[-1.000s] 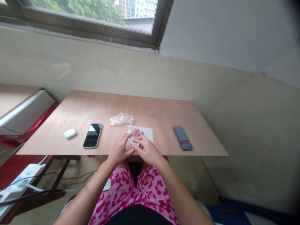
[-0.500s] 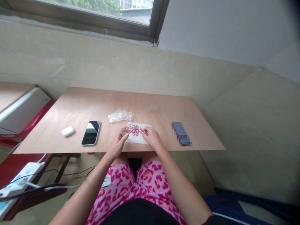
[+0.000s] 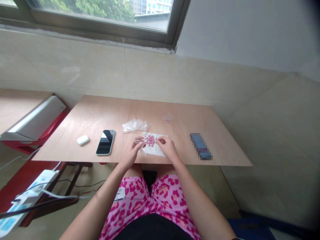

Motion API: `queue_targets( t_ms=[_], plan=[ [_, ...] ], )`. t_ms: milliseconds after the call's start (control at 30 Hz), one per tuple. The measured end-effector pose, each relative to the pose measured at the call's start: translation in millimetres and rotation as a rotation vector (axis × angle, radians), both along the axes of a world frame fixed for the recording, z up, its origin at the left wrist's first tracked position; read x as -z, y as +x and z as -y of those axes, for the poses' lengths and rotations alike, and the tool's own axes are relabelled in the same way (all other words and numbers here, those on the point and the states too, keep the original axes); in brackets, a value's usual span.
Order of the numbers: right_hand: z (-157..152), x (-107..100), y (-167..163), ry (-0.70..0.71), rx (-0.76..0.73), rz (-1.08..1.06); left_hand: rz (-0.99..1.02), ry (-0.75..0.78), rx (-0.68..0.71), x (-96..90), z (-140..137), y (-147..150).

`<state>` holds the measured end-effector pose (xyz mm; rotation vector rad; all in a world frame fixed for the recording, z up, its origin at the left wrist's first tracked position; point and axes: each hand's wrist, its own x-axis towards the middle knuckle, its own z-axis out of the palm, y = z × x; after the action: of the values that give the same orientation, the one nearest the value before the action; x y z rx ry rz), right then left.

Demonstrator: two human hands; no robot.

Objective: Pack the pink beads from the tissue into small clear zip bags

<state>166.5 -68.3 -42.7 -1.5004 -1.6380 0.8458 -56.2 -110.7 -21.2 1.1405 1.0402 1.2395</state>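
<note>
Many small pink-red pieces, like beads or pills, lie heaped [image 3: 150,140] on a white sheet [image 3: 155,151] near the table's front edge. My left hand [image 3: 131,154] is at the heap's left side, fingers closed on a small clear plastic bag [image 3: 140,142] whose mouth faces the heap. On the right, my right hand [image 3: 168,147] rests at the sheet's edge, thumb and fingertips pinched together beside the pieces. Whatever sits between those fingertips is too small to make out.
Behind the sheet lies a pile of clear plastic bags [image 3: 135,125], with a small bag [image 3: 168,117] farther back. A phone [image 3: 105,142] and white case [image 3: 83,140] lie left; a pixelated dark object [image 3: 201,146] lies right. A power strip [image 3: 30,196] with cables is below left.
The view has shifted, so everything appears farther right. My right hand's fingertips have drawn slightly away from the heap's right edge; my left hand still holds the bag.
</note>
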Motion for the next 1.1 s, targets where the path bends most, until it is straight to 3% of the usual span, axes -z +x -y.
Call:
queue_targets(
  t_ms=[133,233,333,400,500,633,767,967,1100],
  plan=[
    [5,-41,-16,-0.056,-0.069,-0.304,-0.324,0.145,0.035,-5.6,7,2],
    [14,-74,-29,-0.024,-0.227,-0.268,-0.409,0.231,0.044,-8.5,11,4],
    [19,-88,-34,0.047,-0.336,-0.134,-0.416,0.264,0.043,-8.1,12,4],
    [18,-84,-31,0.076,-0.279,-0.106,-0.423,0.254,0.014,-8.3,12,3],
    [13,-59,-19,0.037,-0.152,-0.024,-0.416,0.225,-0.02,-10.9,11,2],
    [11,-21,-11,-0.006,-0.138,0.278,-0.31,0.159,-0.048,-11.4,8,0],
    [15,1,-18,-0.04,-0.106,0.458,-0.195,0.068,-0.079,-4.2,2,-3],
    [16,8,-24,-0.017,-0.064,0.463,-0.177,0.004,-0.106,-6.0,-1,-9],
    [15,-7,-23,-0.007,-0.051,0.194,-0.356,0.069,-0.126,-11.4,2,-8]
  ],
)
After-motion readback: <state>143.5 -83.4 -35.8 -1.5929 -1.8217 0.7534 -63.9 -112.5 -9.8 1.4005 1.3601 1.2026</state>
